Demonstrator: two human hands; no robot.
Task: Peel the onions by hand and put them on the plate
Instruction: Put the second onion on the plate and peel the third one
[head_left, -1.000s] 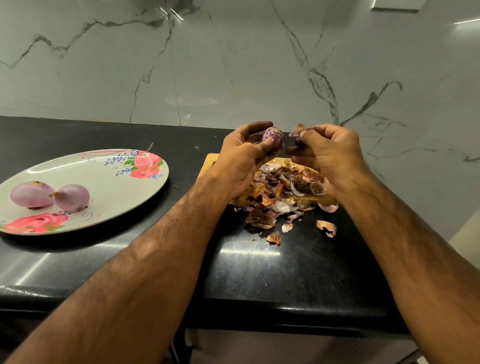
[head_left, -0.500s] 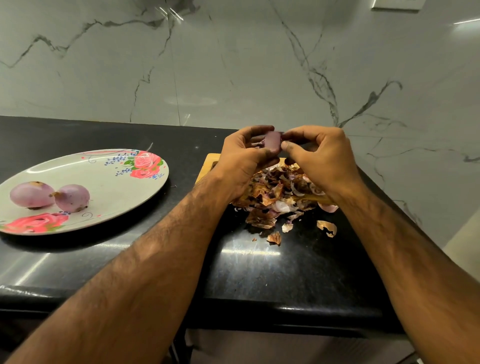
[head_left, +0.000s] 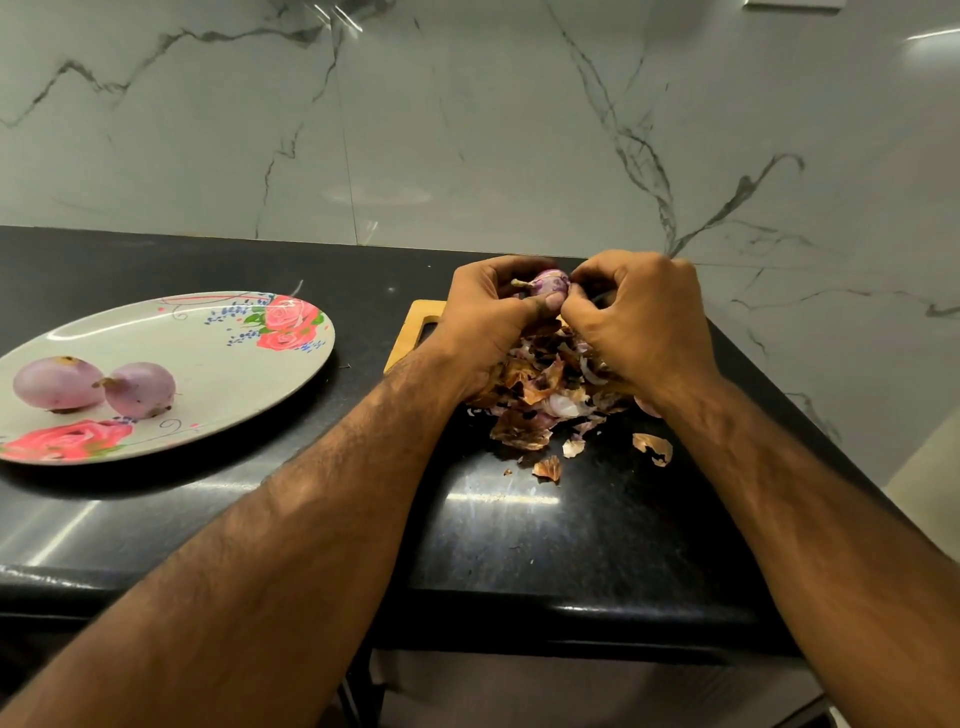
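Observation:
My left hand (head_left: 488, 317) grips a small purple onion (head_left: 549, 283) above a wooden cutting board (head_left: 415, 332), thumb pressed on its front. My right hand (head_left: 639, 317) is against the onion's right side, fingers curled and pinching at its skin. Under both hands lies a heap of brown and purple onion peels (head_left: 545, 395). To the left, a flowered oval plate (head_left: 234, 358) holds two peeled onions, one (head_left: 57, 383) at the far left and another (head_left: 140, 389) beside it.
A black stone counter (head_left: 519, 530) runs to a front edge near me, backed by a marble wall. Loose peel scraps (head_left: 652, 448) lie on the counter in front of the board. The counter's right edge drops off past my right arm.
A second ago my right hand was apart, holding a torn-off peel; it came back to the onion and now pinches at its right side. The onion has been turned in my left hand.

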